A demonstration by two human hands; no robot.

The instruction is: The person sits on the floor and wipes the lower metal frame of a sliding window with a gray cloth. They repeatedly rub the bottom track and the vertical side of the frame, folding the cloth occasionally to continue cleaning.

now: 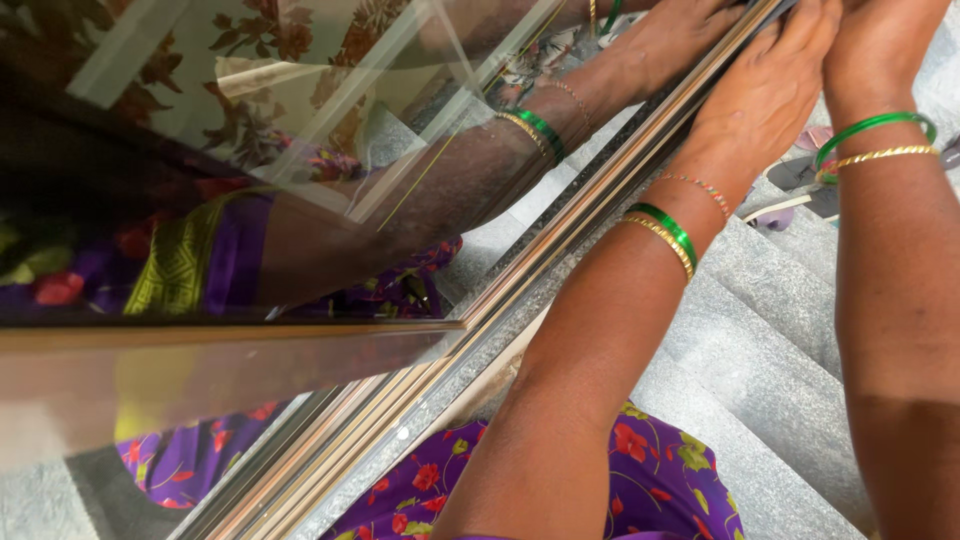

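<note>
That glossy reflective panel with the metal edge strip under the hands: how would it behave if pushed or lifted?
The glossy reflective panel mirrors the left hand and arm cleanly, so it is probably rigid, not floppy. Its smooth sheen suggests bare fingers could slip on it. Being broad and glass-like with a metal edge strip, it is likely heavy and chip-prone.

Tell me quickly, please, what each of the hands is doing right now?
Left hand: open, fingers flat on the metal window frame.
Right hand: mostly out of view; cannot be told.
</note>
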